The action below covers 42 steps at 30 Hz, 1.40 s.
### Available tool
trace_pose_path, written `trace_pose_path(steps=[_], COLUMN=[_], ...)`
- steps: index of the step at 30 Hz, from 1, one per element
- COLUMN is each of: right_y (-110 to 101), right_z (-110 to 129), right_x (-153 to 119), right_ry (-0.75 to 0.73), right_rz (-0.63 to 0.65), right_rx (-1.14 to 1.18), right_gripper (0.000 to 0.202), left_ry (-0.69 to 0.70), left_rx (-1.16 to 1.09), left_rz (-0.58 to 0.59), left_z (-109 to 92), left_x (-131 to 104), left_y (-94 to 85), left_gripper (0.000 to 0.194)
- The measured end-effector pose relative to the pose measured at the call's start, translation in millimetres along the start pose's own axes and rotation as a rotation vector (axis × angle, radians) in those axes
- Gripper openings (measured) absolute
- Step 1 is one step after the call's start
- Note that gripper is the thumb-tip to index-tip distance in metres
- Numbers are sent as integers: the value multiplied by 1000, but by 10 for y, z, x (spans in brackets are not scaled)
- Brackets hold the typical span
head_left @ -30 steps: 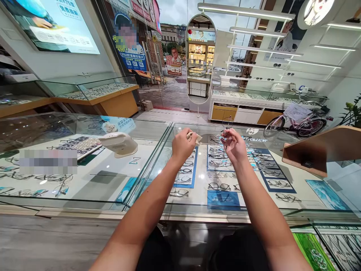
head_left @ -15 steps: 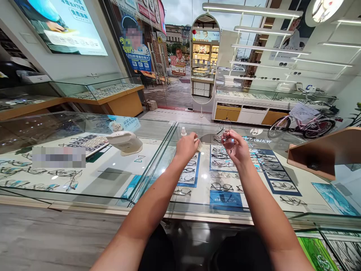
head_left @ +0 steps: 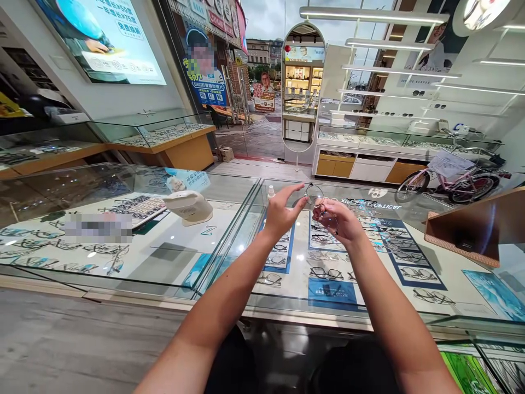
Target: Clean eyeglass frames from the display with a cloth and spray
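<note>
A pair of thin-rimmed eyeglasses (head_left: 314,196) is in my right hand (head_left: 346,221), pinched by the fingers and raised above the glass counter (head_left: 246,303). One round lens points up and left, while the other hangs lower by the palm. My left hand (head_left: 282,212) is beside the glasses, thumb and forefinger spread apart around the left edge of the upper lens; whether they touch the rim I cannot tell. Just behind that hand, a small white-capped bottle (head_left: 271,191) stands on the counter, its lower part hidden.
Under the glass lie rows of eyeglasses (head_left: 326,272). A cream-coloured device (head_left: 188,208) stands on the left counter section, and a brown wooden stand (head_left: 463,232) on the right. Farther off are an oval mirror (head_left: 303,87) and a pink bicycle (head_left: 451,172).
My left hand has moved right from beside the bottle to the glasses, and its fingers have spread. The glasses have come lower and left in my right hand. The view has shifted slightly.
</note>
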State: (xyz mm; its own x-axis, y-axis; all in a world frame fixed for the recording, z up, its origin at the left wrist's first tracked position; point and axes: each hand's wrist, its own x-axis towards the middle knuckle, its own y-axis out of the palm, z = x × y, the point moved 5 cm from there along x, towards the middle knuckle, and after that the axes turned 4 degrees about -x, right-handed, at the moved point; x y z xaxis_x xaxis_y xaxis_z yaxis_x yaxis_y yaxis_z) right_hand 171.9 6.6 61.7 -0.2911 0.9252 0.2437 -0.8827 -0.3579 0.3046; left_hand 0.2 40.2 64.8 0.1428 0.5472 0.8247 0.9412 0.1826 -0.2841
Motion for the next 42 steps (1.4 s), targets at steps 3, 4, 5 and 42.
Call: trace_pose_path(steps=[3,4,5,42], right_y=[26,25,23,-156], right_z=[-11,-16,-22,-70], right_x=[3,5,7,76], right_ry=[1,0,-1,-98], right_rz=[26,29,31,-82], right_rx=[-23,-27,-31,-384], right_gripper=[31,31,30,31], left_ry=[44,48,44,-441], left_rx=[9,23,41,-633], left_rz=[14,17,18,162], left_z=[-2,4,13,286], left_x=[-18,-23,-26,8], left_y=[24,32,38,172], left_gripper=[44,45,44,41])
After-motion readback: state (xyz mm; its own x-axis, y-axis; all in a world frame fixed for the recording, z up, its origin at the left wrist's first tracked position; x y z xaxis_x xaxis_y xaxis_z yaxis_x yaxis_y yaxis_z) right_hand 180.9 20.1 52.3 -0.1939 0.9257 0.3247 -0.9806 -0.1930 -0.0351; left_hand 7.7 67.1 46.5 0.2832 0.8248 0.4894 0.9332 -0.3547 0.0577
